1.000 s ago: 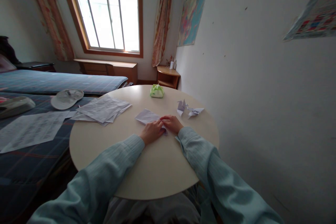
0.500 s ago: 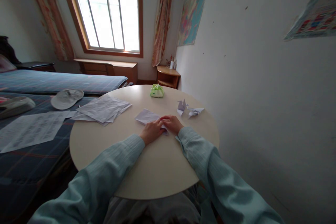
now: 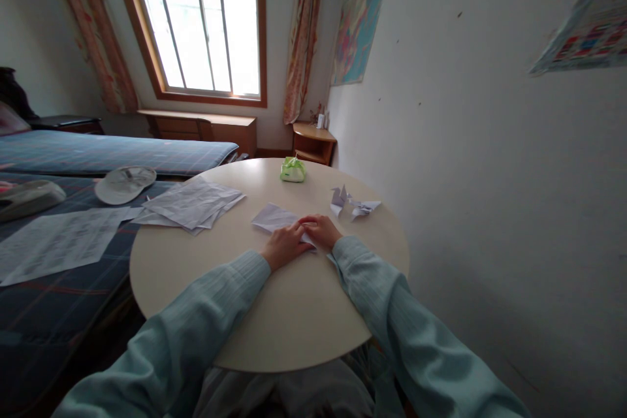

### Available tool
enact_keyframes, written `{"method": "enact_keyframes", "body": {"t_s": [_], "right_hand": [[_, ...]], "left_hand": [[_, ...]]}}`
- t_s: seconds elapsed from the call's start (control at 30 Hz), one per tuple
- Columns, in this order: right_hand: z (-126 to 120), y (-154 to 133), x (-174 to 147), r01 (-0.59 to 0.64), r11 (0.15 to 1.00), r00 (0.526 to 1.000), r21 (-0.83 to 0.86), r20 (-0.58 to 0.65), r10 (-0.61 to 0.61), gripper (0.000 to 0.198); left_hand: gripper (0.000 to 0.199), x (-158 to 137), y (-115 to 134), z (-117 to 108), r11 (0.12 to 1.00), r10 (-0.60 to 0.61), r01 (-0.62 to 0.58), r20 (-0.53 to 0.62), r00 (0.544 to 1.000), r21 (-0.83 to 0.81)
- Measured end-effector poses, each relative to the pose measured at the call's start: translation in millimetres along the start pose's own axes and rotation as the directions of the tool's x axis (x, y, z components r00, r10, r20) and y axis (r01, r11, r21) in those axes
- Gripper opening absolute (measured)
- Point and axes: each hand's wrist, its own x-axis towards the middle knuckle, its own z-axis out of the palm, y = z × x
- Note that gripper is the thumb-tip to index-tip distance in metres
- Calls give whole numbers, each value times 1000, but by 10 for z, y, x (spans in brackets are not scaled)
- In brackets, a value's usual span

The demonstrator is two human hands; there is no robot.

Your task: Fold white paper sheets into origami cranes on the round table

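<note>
A folded sheet of white paper (image 3: 274, 216) lies on the round table, its left part sticking out beyond my hands. My left hand (image 3: 285, 245) rests over its near side, with closed fingers pressed on it. From the right, my right hand (image 3: 321, 232) meets it, fingers bent and gripping the paper where the two hands touch. A small edge of paper shows below the fingers; the rest of that part is hidden. Farther right on the table sit two folded paper figures, an upright one (image 3: 339, 200) and a flatter one (image 3: 366, 209).
The round cream table (image 3: 274, 333) stands close to the white wall. On it are a green tissue pack (image 3: 292, 170) and a pile of paper sheets (image 3: 193, 204) at the left. A bed with a plaid cover (image 3: 63, 261) holds a cap (image 3: 125, 184) and a printed sheet (image 3: 63, 240).
The edge of paper below my fingers has shifted slightly and lies flatter. Both hands have kept nearly the same place.
</note>
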Motion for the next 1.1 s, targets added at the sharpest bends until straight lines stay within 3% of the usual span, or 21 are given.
{"method": "enact_keyframes", "body": {"t_s": [0.2,0.6,0.93,1.1], "right_hand": [[15,40,16,12,1000,1000,9,4,-12,21],[14,36,17,15,1000,1000,-12,2,-15,22],[-9,-1,7,9,1000,1000,1,13,-9,23],[-36,-43,0,5,1000,999,7,34,-5,22]], "left_hand": [[51,-12,21,-33,1000,1,-1,3,1000,3],[28,11,5,-10,999,-10,9,9,1000,48],[28,4,-12,7,998,35,-34,-18,999,61],[22,17,-30,44,990,114,-108,-58,992,95]]}}
